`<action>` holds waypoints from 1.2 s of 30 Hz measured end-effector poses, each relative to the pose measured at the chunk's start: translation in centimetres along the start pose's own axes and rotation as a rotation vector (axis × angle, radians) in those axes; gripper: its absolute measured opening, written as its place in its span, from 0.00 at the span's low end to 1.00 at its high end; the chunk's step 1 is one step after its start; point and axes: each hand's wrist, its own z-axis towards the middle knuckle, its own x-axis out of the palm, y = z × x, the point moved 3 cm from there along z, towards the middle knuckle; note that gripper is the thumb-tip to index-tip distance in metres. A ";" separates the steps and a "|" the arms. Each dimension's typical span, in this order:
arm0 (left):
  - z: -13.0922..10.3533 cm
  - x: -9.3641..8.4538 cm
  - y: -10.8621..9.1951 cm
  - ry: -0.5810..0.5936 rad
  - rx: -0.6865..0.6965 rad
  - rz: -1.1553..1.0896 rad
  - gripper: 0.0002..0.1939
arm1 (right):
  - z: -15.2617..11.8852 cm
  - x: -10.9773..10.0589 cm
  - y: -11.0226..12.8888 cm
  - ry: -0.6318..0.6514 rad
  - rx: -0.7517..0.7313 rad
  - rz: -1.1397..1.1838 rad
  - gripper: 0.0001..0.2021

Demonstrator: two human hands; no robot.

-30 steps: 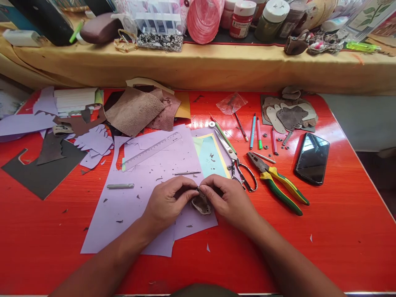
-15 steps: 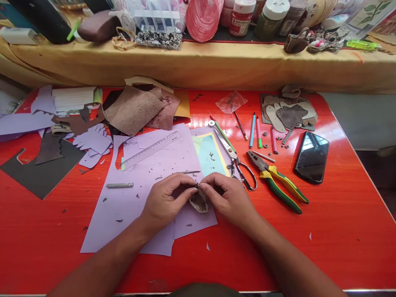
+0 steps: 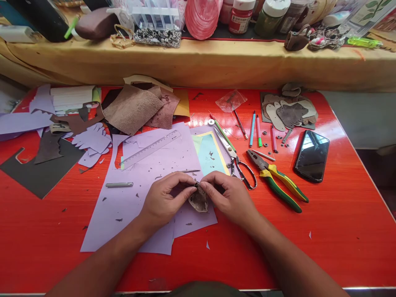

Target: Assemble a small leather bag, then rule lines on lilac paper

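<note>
Between my two hands is a small grey-brown leather piece (image 3: 198, 201) with dark dots along its edge. My left hand (image 3: 165, 197) pinches its upper left edge between thumb and forefinger. The thumb and forefinger of my right hand (image 3: 230, 198) pinch the same upper edge from the other side, and the fingertips nearly meet. The piece's lower part hangs free above sheets of purple paper (image 3: 148, 218). Just behind the fingers lies a thin metal tool (image 3: 190, 170). My fingertips partly hide the leather's top.
Scissors (image 3: 236, 159), pliers (image 3: 275, 179) and a phone (image 3: 312, 156) lie to the right. A clear ruler (image 3: 151, 149) and a grey metal bar (image 3: 119, 185) rest on the paper. Leather scraps (image 3: 133, 109) are piled behind. Jars (image 3: 240, 17) stand on the back shelf (image 3: 198, 62).
Both hands keep their pinch on the leather piece, which has tilted slightly so a bit more of its face shows. The view has shifted very little.
</note>
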 end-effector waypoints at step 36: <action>0.0 0.1 0.2 0.014 0.006 -0.010 0.04 | 0.0 0.2 -0.5 0.004 -0.028 -0.038 0.08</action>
